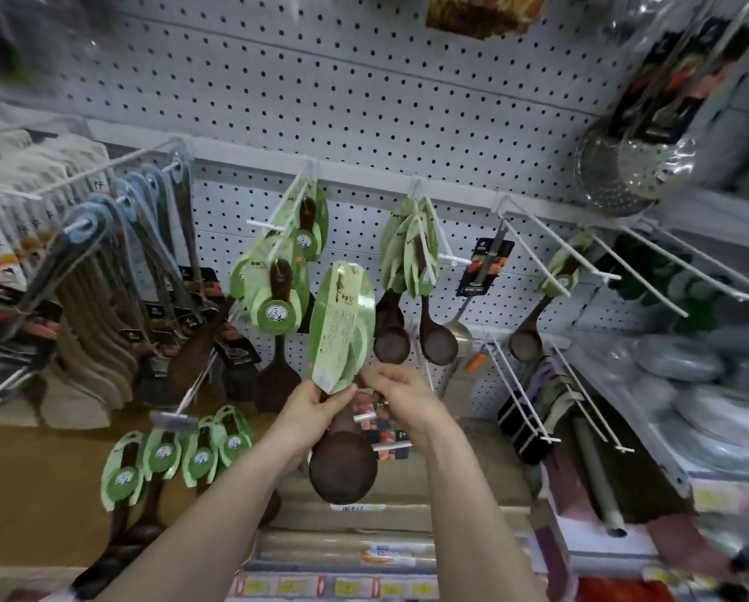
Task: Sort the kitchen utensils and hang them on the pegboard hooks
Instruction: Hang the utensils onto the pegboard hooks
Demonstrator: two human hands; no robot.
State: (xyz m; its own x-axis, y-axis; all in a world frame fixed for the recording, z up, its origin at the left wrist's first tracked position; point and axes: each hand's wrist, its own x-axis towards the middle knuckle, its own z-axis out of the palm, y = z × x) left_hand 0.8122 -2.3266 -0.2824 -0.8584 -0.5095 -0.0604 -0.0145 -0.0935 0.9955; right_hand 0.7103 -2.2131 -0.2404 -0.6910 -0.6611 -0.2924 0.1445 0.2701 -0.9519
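Observation:
I hold a dark wooden spoon (pixel 342 467) with a green leaf-shaped card (pixel 342 328) in front of the white pegboard (pixel 364 102). My left hand (pixel 316 410) grips the spoon's neck just under the card. My right hand (pixel 394 391) pinches the card's lower edge from the right. The spoon's bowl hangs below my hands. Matching spoons with green cards hang on a hook to the left (pixel 277 297) and on a hook to the right (pixel 412 254).
Blue-handled dark utensils (pixel 147 262) fill hooks at left. More green-carded spoons (pixel 181 458) hang low left. A steel ladle (pixel 472 297), bare white hooks (pixel 668 271) and steel strainers (pixel 637 167) are at right. Boxed goods lie on the shelf below.

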